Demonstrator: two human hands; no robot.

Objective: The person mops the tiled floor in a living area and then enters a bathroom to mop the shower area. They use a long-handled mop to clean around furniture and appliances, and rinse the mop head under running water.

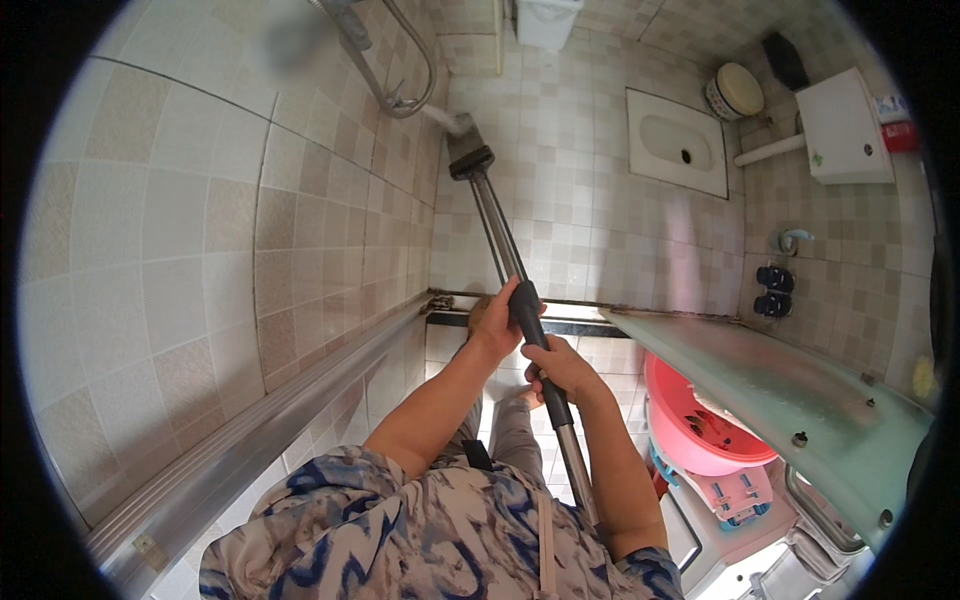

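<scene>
Both my hands are closed around the dark grip of a long metal-handled mop (497, 217). My left hand (498, 321) holds the upper part of the dark sleeve, nearer the mop head. Closer to my body, my right hand (561, 366) wraps the same sleeve lower down. The handle runs back past my right side. At its far end the flat mop head (466, 142) rests by the left wall, near the floor corner. A whitish stream of water (441, 116) comes from the wall tap (397, 105) and meets the head.
A squat toilet (675, 142) is set in the tiled floor (555, 172). A lidded bucket (735, 90) and a white cistern (847, 127) are at the right. A glass door (772, 382) stands beside a pink basin (667, 390). A door track (577, 309) crosses the floor.
</scene>
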